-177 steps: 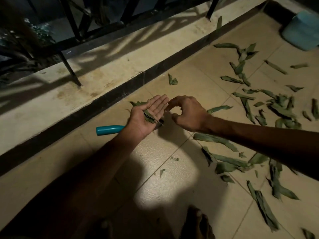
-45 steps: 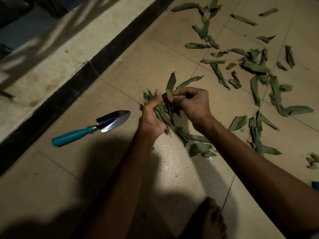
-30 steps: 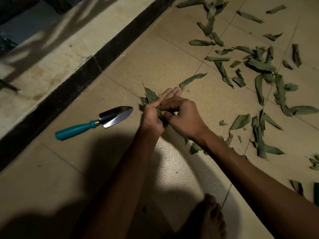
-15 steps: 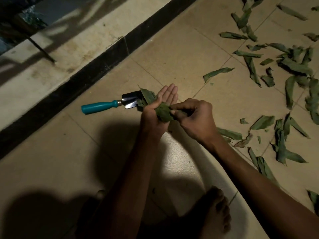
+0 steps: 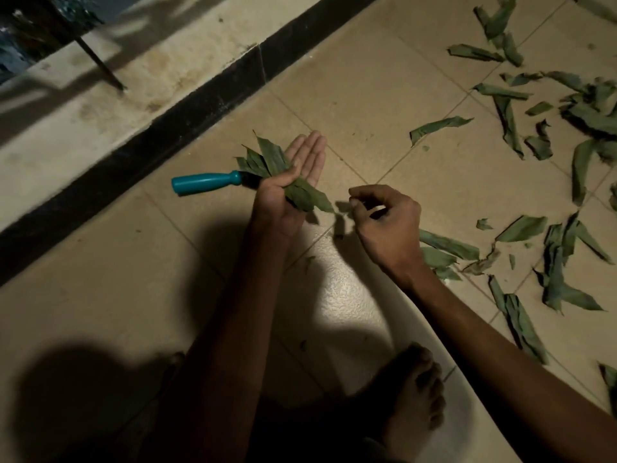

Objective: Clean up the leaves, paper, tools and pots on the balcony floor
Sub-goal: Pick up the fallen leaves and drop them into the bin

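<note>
my left hand holds a bunch of leaves — thumb pinning them, fingers straight — while my right hand hovers beside, fingers loosely curled, near the trowel.

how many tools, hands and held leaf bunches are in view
trowel: 1
hands, left hand and right hand: 2
bunch of leaves, held: 1
total: 4
loose leaves on the floor: too scattered to count
</note>
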